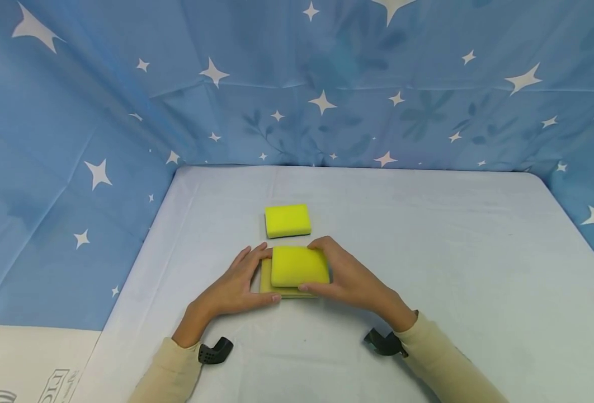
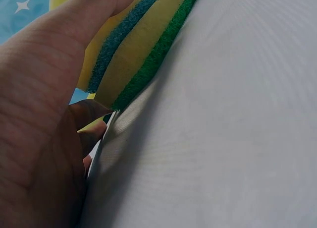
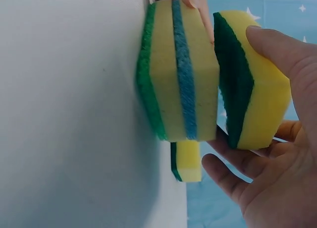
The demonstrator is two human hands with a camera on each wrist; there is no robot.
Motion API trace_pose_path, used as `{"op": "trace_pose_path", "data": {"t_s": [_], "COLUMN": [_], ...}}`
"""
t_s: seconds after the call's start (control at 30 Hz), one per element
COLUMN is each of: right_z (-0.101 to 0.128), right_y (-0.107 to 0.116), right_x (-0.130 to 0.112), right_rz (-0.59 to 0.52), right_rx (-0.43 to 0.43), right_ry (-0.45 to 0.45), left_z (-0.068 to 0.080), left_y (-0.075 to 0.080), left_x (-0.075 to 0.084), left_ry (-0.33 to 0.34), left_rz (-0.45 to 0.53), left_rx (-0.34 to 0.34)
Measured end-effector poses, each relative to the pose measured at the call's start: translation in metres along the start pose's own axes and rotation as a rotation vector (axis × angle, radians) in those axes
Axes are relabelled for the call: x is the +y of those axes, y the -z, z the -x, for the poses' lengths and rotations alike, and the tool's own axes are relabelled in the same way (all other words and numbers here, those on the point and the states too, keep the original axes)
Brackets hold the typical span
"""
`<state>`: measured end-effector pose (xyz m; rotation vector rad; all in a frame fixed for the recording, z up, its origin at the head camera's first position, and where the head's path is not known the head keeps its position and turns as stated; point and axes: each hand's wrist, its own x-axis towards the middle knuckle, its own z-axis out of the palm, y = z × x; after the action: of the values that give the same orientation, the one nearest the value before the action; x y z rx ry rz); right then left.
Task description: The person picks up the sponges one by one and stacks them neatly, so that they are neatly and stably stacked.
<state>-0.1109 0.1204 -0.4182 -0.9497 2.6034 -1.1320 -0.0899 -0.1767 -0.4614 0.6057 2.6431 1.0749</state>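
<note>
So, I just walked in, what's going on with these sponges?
A person's left hand is holding the sides of a stack of two sponges on the white table. Their right hand grips a yellow sponge just above that stack, with a gap showing between. Another yellow sponge lies separately beyond them.

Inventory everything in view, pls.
Green-scourer sponge: 1, yellow, on tablecloth
Blue-scourer sponge: 1, yellow, stacked on it
Raised sponge: 1, yellow, dark green scourer, above pair
Lone sponge: 1, yellow, dark green scourer, beyond pair
Tablecloth: 1, white, under sponges
Star-print curtain: 1, blue, behind tablecloth
Printed panel: 1, off-white, lower left
Wrist cameras: 2, black, on wrists
Sleeves: 2, beige, forearms
Left hand: 1, bare, holding pair
Right hand: 1, bare, gripping raised sponge
</note>
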Motion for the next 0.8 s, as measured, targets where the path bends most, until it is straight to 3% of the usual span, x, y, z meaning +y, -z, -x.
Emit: {"op": "trace_pose_path", "data": {"t_s": [0.1, 0.37, 0.8], "right_z": [0.0002, -0.0002, 0.0001], "right_y": [-0.0036, -0.0091, -0.0104], "right_x": [0.0003, 0.0007, 0.0003], "right_rz": [0.008, 0.028, 0.043], "right_rx": [-0.008, -0.012, -0.013], "right_ry": [0.017, 0.062, 0.070], "left_z": [0.0002, -0.0033, -0.0029], "left_y": [0.0000, 0.0001, 0.0004], "left_x": [0.0005, -0.0017, -0.0010], "left_ry": [0.005, -0.067, -0.066], "left_rz": [0.007, 0.008, 0.010], "left_rx": [0.000, 0.011, 0.010]}}
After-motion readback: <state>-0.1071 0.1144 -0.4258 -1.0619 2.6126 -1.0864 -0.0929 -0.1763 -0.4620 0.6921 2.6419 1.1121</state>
